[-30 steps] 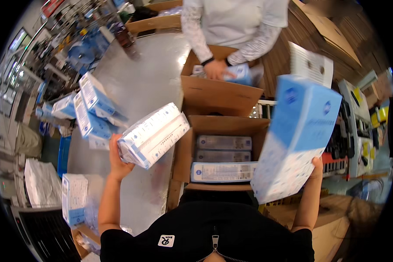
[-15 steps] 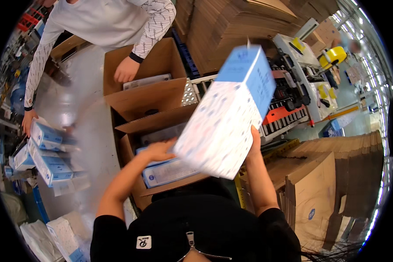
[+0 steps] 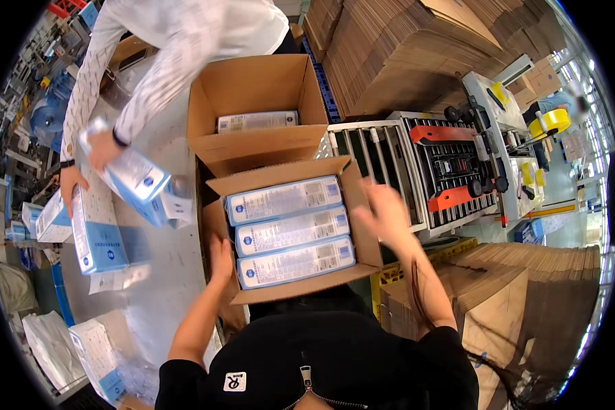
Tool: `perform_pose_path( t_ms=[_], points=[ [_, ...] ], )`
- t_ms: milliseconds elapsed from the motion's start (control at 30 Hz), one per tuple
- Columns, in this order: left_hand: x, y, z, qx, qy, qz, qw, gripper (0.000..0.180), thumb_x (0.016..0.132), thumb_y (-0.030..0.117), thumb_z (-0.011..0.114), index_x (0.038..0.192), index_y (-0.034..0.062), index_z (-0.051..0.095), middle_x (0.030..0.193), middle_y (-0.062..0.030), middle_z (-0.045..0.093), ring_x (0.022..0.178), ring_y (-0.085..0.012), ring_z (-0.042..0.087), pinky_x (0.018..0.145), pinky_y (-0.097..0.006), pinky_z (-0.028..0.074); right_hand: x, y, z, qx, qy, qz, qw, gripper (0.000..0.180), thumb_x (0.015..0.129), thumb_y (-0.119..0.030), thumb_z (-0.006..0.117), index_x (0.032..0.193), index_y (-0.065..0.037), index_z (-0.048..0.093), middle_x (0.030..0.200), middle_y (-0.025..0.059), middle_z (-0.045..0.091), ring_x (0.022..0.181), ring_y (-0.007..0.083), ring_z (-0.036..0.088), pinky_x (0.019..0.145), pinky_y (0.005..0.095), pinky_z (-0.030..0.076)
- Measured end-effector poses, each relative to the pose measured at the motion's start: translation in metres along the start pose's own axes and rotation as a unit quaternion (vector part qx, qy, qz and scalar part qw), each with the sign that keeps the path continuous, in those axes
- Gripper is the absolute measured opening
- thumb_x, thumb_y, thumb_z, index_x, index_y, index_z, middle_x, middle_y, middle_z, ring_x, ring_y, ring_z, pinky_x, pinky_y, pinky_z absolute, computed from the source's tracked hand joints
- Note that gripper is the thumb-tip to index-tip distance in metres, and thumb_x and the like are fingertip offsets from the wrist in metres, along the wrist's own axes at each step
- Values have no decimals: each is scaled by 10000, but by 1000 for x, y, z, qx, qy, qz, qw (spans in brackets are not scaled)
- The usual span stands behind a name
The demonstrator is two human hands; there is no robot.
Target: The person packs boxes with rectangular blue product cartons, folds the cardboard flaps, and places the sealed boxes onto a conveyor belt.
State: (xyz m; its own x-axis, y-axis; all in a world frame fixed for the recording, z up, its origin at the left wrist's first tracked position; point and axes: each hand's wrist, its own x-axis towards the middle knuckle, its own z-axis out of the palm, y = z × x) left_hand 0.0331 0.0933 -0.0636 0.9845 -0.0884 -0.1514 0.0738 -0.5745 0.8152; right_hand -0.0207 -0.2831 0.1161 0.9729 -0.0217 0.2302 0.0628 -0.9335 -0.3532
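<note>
Right in front of me is a cardboard box [image 3: 362, 225] with its top open. Three blue-and-white cartons [image 3: 290, 232] lie side by side in it, printed sides up. My left hand [image 3: 219, 260] rests against the box's left side, fingers stretched upward and nothing held. Beside the right wall my right hand [image 3: 387, 213] hovers, somewhat blurred, its fingers spread and empty. Just beyond stands a second cardboard box [image 3: 256, 143], holding a similar carton [image 3: 258, 121].
Across the metal table [image 3: 174, 273], a co-worker in a white top [image 3: 232, 27] handles blue-and-white cartons [image 3: 99, 229]. A roller conveyor [image 3: 383, 160] runs off to the right. Stacks of flat cardboard [image 3: 396, 55] stand at the back, with more cardboard [image 3: 547, 294] at the right.
The carton I held in both hands has left them, and three cartons now show in the near box. My hands have parted to its two sides. The co-worker's right-side arm swung left to the cartons.
</note>
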Motion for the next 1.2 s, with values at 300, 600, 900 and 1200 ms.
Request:
perform_pose_path(
  t_ms=[300, 600, 900, 1200],
  points=[
    [5, -45, 68, -7, -98, -138, 986, 645, 927, 468, 323, 1345, -22, 292, 1360, -256, 333, 1286, -349, 302, 1036, -374, 267, -20, 61, 65, 156, -491, 239, 823, 1125, 725, -638, 580, 1400, 45, -5, 1346, 335, 300, 1218, 388, 407, 998, 364, 345],
    [8, 122, 58, 190, -192, 520, 810, 414, 798, 208, 537, 1161, 12, 503, 1173, -161, 539, 1016, -334, 558, 891, -373, 443, -63, 57, 14, 1, -699, -51, 713, 1147, 606, -566, 741, 1442, -195, 49, 1448, 216, 177, 1330, 338, 217, 1040, 475, 237],
    [119, 234, 39, 300, -253, 440, 808, 385, 813, 269, 557, 1153, 95, 511, 1022, -128, 604, 802, -305, 599, 769, -435, 432, -108, 118, 107, 152, -40, 401, 902, 1181, 606, -390, 811, 1416, -5, 43, 1312, 247, 407, 1221, 333, 412, 965, 390, 374],
    [25, 69, 132, -180, -85, -28, 980, 577, 946, 170, 404, 1412, 12, 102, 1467, -167, 150, 1326, -283, 218, 1075, -369, 184, -62, 104, 101, 111, 38, 481, 869, 527, 825, -344, 565, 1254, -71, 426, 1162, 186, 538, 1069, 329, 526, 881, 406, 421]
  ],
)
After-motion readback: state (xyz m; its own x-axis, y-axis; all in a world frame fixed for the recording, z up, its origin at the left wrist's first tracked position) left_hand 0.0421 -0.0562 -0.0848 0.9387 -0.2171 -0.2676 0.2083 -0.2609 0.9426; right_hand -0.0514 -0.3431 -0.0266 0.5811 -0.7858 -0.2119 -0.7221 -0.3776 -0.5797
